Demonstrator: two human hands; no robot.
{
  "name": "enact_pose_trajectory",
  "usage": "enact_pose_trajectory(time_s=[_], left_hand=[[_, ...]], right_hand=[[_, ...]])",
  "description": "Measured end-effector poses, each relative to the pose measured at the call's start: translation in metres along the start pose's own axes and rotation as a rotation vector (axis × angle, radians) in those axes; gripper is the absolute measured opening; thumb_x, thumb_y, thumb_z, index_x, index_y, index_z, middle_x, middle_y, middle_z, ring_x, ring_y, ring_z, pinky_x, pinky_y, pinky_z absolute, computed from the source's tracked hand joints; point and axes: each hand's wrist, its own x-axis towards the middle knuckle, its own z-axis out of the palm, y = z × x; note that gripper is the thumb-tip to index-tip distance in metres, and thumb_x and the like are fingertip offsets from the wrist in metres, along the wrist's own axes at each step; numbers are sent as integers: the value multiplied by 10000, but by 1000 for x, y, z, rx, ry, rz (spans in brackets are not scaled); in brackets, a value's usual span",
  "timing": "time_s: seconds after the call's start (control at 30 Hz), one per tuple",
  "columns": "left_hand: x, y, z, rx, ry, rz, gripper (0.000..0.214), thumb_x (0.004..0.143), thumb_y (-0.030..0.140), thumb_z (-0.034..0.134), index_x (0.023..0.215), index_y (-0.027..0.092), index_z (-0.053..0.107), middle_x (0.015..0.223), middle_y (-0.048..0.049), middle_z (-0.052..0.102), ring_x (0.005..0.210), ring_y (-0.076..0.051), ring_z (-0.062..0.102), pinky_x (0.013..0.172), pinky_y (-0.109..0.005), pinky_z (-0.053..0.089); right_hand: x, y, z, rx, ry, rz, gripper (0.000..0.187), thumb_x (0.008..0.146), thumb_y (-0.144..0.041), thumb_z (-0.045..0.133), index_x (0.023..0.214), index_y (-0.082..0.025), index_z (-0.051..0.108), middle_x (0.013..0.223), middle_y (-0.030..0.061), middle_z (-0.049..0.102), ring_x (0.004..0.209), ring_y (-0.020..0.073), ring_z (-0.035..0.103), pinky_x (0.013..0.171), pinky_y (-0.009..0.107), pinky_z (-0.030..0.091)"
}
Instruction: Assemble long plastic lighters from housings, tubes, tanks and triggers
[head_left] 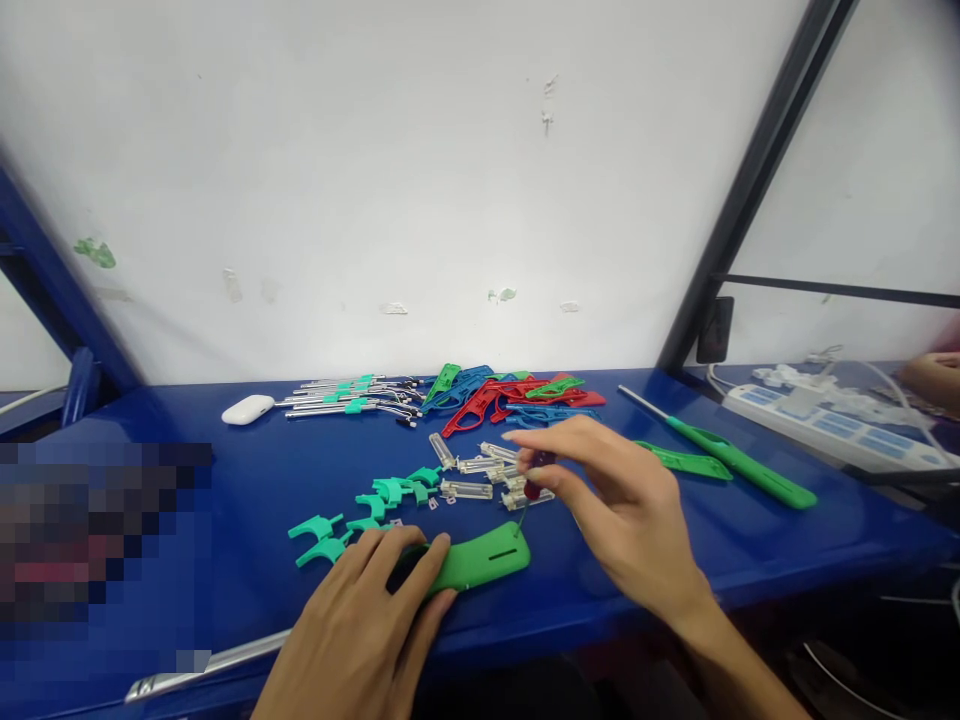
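A green long-neck lighter [480,560] lies at the table's front edge, its slotted handle end pointing right. My left hand [367,610] is closed around its middle; the silver tube [217,660] sticks out to the left. Between thumb and fingers, my right hand [622,500] pinches a small screwdriver [532,491] with a dark red handle. The thin shaft meets the lighter near its right end; the exact contact is too small to make out. Teal plastic triggers [390,490] lie just beyond my left hand. Clear fuel tanks [466,490] lie behind the lighter.
Metal lighter tubes with wires [352,395] lie at the back, beside a white earbud case [247,409]. Red, blue and green handle shells [480,405] are heaped near the wall. Another green lighter [739,465] lies right, before a power strip [817,425]. Someone else's hand [934,380] shows far right.
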Motion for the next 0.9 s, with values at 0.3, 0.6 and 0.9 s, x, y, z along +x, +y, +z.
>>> enact_pose_trajectory(time_s=[0.3, 0.6, 0.9], left_hand=[[-7, -1, 4, -54, -23, -53, 381, 1113, 301, 443, 1448, 226, 610, 1240, -80, 722, 1121, -282, 708, 954, -444, 609], [-3, 1, 2, -11, 5, -16, 402, 1131, 286, 361, 1389, 193, 655, 1177, -84, 761, 1060, -289, 736, 905, -452, 629], [2, 0, -4, 49, -29, 31, 441, 1126, 232, 313, 1375, 168, 671, 1164, -83, 789, 1034, -288, 765, 873, -449, 657]], right_hand=[[3, -2, -6, 17, -96, 27, 376, 1075, -108, 559, 1314, -323, 753, 1048, 13, 715, 871, 141, 671, 757, 302, 568], [2, -3, -11, 80, -201, 56, 403, 1101, -142, 510, 1373, -353, 721, 1123, 44, 699, 934, 169, 677, 753, 318, 587], [2, 0, -10, 57, -202, 72, 417, 1118, -148, 457, 1434, -322, 667, 1124, 45, 700, 928, 167, 665, 798, 332, 571]])
